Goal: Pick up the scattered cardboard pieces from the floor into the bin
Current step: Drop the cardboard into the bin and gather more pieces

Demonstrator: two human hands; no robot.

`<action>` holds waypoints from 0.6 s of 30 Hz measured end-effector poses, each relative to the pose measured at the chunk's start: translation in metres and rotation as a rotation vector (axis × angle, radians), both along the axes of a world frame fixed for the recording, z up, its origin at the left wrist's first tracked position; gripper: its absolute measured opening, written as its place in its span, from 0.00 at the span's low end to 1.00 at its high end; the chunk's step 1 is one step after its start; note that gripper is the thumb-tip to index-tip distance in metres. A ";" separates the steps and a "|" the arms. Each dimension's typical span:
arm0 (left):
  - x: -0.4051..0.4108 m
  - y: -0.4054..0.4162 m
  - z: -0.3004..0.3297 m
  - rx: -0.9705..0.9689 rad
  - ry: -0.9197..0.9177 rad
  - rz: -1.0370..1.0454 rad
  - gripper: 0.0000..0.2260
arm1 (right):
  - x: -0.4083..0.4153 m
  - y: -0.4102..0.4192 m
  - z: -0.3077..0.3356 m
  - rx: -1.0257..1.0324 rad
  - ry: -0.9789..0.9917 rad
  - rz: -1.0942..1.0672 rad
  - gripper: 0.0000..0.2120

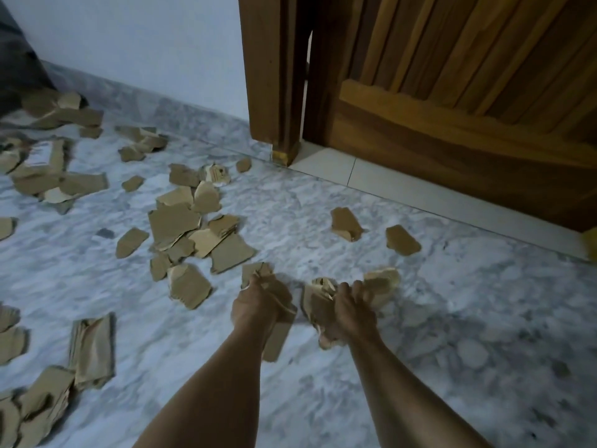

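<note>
Both my hands are stretched out over the marble floor [452,318]. My left hand [255,305] grips a few flat brown cardboard pieces [274,337] that stick out above and below its fingers. My right hand [350,313] grips a crumpled bunch of torn cardboard [382,282]. Several loose cardboard pieces [181,221] lie scattered on the floor to the left and ahead, and two single pieces [345,223] [402,240] lie ahead near the door. No bin is in view.
A wooden door [468,108] and its frame [271,76] stand ahead on the right, above a pale threshold tile [387,182]. A white wall [145,43] runs behind the litter. A dark cloth [16,69] hangs at the far left. A stack of folded cardboard [92,350] lies low on the left.
</note>
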State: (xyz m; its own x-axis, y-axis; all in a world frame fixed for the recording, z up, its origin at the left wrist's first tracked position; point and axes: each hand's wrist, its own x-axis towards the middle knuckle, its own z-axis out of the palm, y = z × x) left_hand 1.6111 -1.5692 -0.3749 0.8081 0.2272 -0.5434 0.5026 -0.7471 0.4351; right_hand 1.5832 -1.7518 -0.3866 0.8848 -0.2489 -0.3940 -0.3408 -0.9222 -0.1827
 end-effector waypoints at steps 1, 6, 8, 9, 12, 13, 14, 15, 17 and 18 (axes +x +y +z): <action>0.002 -0.001 0.001 -0.018 0.037 -0.018 0.35 | 0.000 -0.002 -0.001 0.055 -0.042 -0.006 0.23; 0.014 0.001 -0.001 -0.017 0.159 -0.072 0.57 | 0.009 -0.015 -0.001 0.145 0.101 0.003 0.44; 0.021 0.005 -0.007 -0.018 0.161 -0.081 0.60 | 0.014 -0.015 0.001 0.130 0.212 0.013 0.55; 0.023 0.006 -0.011 -0.011 0.141 -0.083 0.59 | 0.017 -0.015 0.002 0.113 0.236 0.025 0.56; 0.017 0.001 -0.008 0.055 0.071 -0.079 0.42 | 0.023 -0.014 0.000 0.109 0.167 0.040 0.47; 0.015 -0.002 -0.007 0.080 0.034 -0.086 0.36 | 0.024 -0.014 -0.001 0.140 0.117 0.060 0.42; 0.013 -0.006 -0.004 0.094 0.016 -0.079 0.32 | 0.025 -0.013 -0.003 0.180 0.067 0.080 0.36; 0.012 -0.010 -0.004 0.091 0.006 -0.061 0.30 | 0.025 -0.013 -0.005 0.222 0.028 0.092 0.29; 0.010 -0.019 -0.004 0.093 0.031 -0.061 0.29 | 0.025 -0.020 -0.003 0.337 -0.001 0.074 0.20; 0.009 -0.024 -0.005 0.086 0.060 -0.072 0.28 | 0.028 -0.028 -0.001 0.407 -0.006 0.045 0.19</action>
